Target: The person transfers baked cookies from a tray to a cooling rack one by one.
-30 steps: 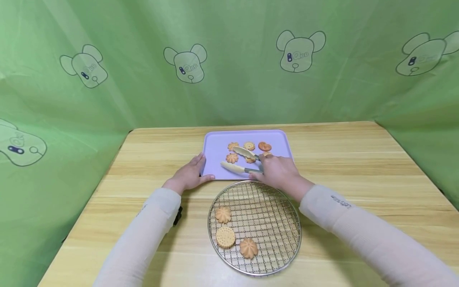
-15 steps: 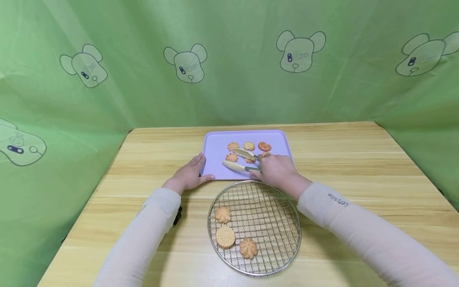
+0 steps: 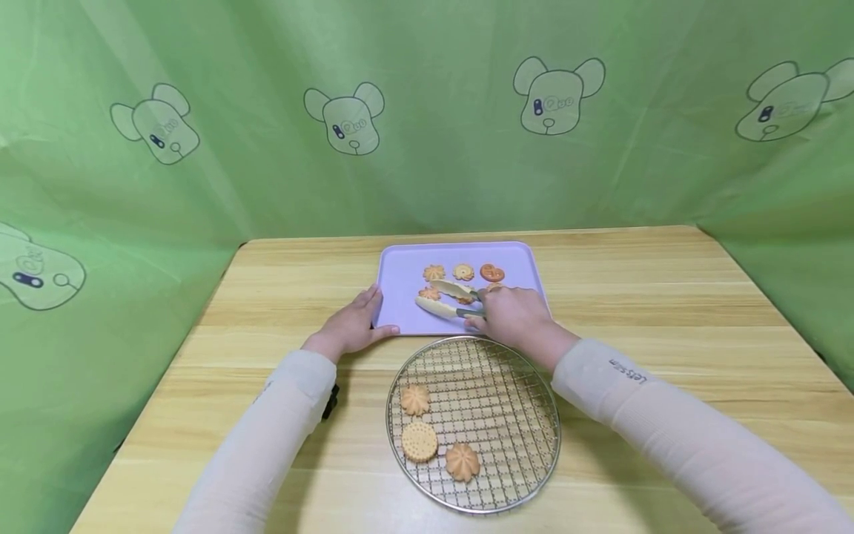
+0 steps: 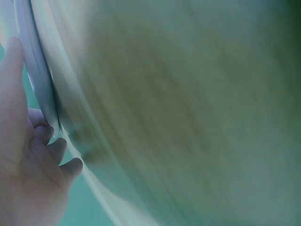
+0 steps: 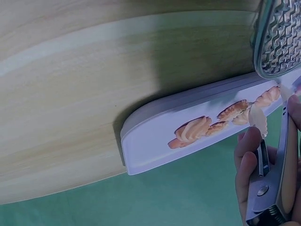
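In the head view my left hand (image 3: 351, 322) rests at the near left corner of a lilac tray (image 3: 400, 267), its thumb along the front rim and its other fingers beside the left rim. My right hand (image 3: 519, 317) grips a pair of tongs (image 5: 263, 190) with pale tips and grey arms. The tong tips are spread low over the tray, around a flower-shaped cookie (image 3: 430, 294) in the near row. Behind them lie another flower cookie (image 3: 434, 272), a ring-like cookie (image 3: 463, 271) and a brown pretzel-like one (image 3: 492, 272). Other cookies are partly hidden by the tongs and right hand.
A round wire rack (image 3: 500, 415) stands in front of the tray. On it lie two flower cookies, one pale (image 3: 415, 399) and one browner (image 3: 462, 462), and a round dotted biscuit (image 3: 419, 442). Green curtain (image 3: 440, 178) surrounds the wooden table (image 3: 627, 297).
The tong tips have shifted slightly and drawn a little closer together around the near-row flower cookie. My right hand has moved slightly; my left hand, tray and rack have stayed put.
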Demonstrator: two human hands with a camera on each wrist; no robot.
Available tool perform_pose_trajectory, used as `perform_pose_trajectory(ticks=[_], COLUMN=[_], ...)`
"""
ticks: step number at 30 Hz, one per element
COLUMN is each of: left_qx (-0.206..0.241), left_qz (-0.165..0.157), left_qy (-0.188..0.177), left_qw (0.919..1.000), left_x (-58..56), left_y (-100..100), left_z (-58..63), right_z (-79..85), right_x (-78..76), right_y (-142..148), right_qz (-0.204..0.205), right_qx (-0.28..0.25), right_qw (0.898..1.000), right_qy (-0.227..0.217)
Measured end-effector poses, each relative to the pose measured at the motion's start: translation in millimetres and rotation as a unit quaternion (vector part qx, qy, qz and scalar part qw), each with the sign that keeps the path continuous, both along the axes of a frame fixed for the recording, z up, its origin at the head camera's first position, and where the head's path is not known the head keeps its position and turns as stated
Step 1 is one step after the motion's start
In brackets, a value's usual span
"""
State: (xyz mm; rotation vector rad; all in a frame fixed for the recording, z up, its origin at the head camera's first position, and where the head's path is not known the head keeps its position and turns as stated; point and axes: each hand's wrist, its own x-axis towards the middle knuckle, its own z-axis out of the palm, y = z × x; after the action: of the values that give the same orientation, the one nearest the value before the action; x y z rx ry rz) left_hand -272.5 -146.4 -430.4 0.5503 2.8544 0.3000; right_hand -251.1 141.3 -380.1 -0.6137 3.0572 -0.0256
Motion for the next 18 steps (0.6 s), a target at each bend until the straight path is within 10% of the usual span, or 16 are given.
perform_pose_trajectory(ticks=[18], left_qx=[-0.001], left_qz=[0.002], left_qy=[0.000], left_qw=[1.0000], left_x=[2.2], left_y=[0.6], left_z=[1.5], right_z=[-1.7], right_x=[8.7], right_y=[15.6], right_qz=[0.028], right_qx=[-0.032], right_qw=[0.998], right_qy=[0.048])
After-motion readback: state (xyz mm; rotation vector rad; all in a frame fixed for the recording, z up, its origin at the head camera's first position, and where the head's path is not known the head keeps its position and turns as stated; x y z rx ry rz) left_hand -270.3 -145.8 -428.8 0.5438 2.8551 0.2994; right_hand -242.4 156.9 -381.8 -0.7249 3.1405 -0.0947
